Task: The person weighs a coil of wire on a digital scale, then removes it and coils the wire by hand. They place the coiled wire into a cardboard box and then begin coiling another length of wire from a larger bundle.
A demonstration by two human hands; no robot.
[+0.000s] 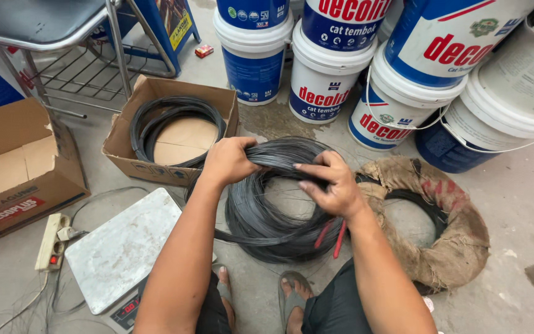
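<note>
Both hands clamp the black wire coil (267, 210) at 12 o'clock: left hand (228, 159) fisted around strands, right hand (332, 184) pinching. Keep strands bunched, I'd say.

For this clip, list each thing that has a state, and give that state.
Left hand: gripping wire coil.
Right hand: fingers on same coil.
Wire coil: unwrapped, on floor.
Burlap-wrapped coil: wrapped.
Cardboard box: open, holds coiled wire.
Paint buckets: lidded, stacked.
Scale: display lit.
</note>
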